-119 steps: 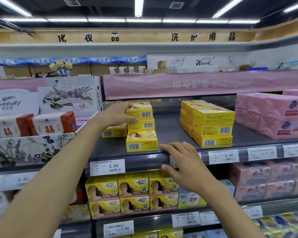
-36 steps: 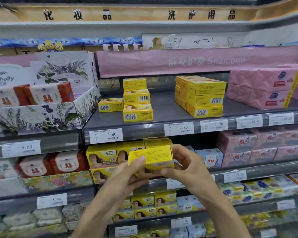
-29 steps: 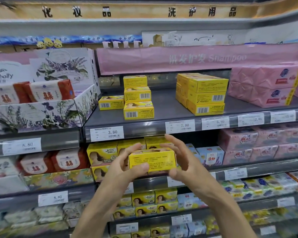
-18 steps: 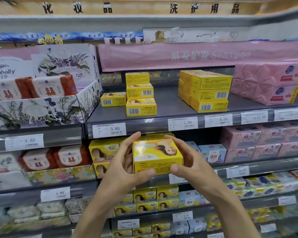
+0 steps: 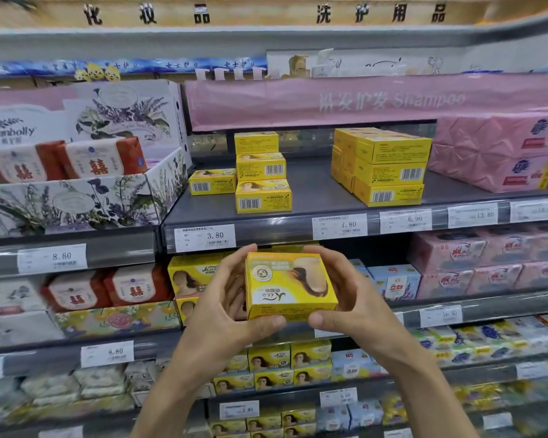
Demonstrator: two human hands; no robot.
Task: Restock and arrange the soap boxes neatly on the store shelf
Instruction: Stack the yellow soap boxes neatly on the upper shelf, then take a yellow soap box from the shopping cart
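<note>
Head view: fingers [image 5: 236,263] of left hand [image 5: 222,311] and right hand [image 5: 358,305] pinch a glossy rectangular soap box [image 5: 290,286].

A soap box [image 5: 290,286] is held below and to the right of the 3.80 price tag [image 5: 204,238], in front of the shelves. It is gripped between the left hand [image 5: 231,314] at its left side and the right hand [image 5: 355,305] at its right. Above the tag, on the shelf [image 5: 314,200], a stack of three boxes [image 5: 261,173] is set, with a single box [image 5: 212,182] just beside it on the left. Further right of the tag, a larger block of boxes [image 5: 383,167] is stacked, then wrapped packs [image 5: 500,150]. Left of the tag, a display carton [image 5: 76,200] is placed.
</note>
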